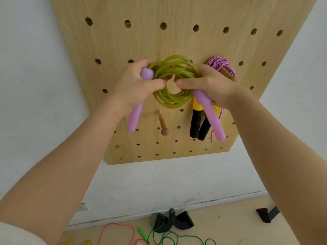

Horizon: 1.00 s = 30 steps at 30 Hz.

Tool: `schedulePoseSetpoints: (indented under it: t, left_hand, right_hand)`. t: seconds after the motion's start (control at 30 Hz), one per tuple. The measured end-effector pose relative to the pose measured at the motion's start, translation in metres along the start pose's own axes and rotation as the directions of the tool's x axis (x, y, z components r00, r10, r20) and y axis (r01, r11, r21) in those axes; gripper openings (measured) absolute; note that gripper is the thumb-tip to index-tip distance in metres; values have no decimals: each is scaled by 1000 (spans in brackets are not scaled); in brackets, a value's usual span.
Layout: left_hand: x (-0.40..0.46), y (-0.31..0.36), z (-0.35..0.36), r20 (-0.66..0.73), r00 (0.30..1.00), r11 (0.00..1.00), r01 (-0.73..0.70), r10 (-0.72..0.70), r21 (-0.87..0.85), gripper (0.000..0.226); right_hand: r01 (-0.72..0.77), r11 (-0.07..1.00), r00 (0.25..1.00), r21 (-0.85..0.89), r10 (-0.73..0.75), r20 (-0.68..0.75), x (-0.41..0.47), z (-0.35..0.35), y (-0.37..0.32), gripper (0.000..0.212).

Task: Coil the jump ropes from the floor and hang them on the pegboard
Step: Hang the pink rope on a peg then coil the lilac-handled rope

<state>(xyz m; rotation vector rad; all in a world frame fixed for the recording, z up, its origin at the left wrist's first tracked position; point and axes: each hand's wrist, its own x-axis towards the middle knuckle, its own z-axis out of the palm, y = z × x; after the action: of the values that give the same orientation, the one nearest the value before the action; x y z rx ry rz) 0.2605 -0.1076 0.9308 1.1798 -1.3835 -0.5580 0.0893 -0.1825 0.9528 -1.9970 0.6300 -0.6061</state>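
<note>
- A white wall runs down to a pale baseboard.
- A tan floor lies below it.
- A white wall socket sits low on the wall.
- Black foam-padded handles lie against the baseboard.
- Another black padded piece lies further right.

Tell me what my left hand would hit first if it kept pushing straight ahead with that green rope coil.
Most likely the wooden pegboard itself. Your left hand grips the green coil and one purple handle right in front of the board, with nothing visible between. Depth is hard to judge, and any peg behind the coil is hidden.
</note>
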Motion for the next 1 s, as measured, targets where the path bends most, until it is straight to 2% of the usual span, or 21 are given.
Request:
schedulePoseSetpoints:
  t: [0.07,0.13,0.23,0.3,0.33,0.4,0.43,0.5,0.57,0.67,0.77,0.87,0.93,1.0]
  left_hand:
    - [-8,-3,1,11,1000,999,-16,17,-46,28]
    - [-17,-10,4,60,998,996,6,0,-93,31]
    - [-33,-29,12,166,982,987,114,-94,-115,44]
    - [-43,-38,20,58,997,994,41,-47,103,52]
    - [-48,-39,24,-26,998,967,-50,58,252,48]
    - [-59,-35,35,-132,950,877,-200,282,436,27]
    - [-64,-29,40,-128,947,868,-210,295,450,19]
    - [-73,-17,52,-41,987,903,-122,153,413,31]
    - [-76,-8,60,26,1000,944,-5,-4,329,47]
    - [-73,-5,61,33,991,977,118,-126,180,64]
    - [-70,-9,52,48,974,966,214,-223,142,74]
    - [-69,-15,38,93,956,961,277,-278,15,58]
    - [-67,-23,27,99,952,957,291,-290,4,54]
    - [-65,-31,18,111,942,949,316,-316,18,65]
  right_hand:
    - [-32,994,997,109,24,74,-11,2,6,10]
    - [-61,982,992,177,40,121,-21,5,13,5]
    - [-153,975,979,163,126,162,-32,10,24,19]
    - [-217,962,975,166,205,86,-36,14,32,23]
    - [-254,949,967,185,255,22,-37,16,36,24]
    - [-295,929,941,224,323,-102,-39,22,42,29]
    - [-298,932,927,207,334,-170,-40,25,44,31]
    - [-285,955,905,81,296,-306,-43,36,43,27]
    - [-290,952,879,-99,224,-422,-45,49,40,28]
    - [-264,905,874,-335,77,-481,-50,62,32,33]
    - [-164,867,923,-470,-32,-382,-58,72,22,33]
    - [8,878,976,-478,-110,-186,-65,74,14,30]
    - [5,950,998,-313,-25,-60,-65,70,13,33]
    - [-99,995,993,0,99,65,-63,64,15,50]
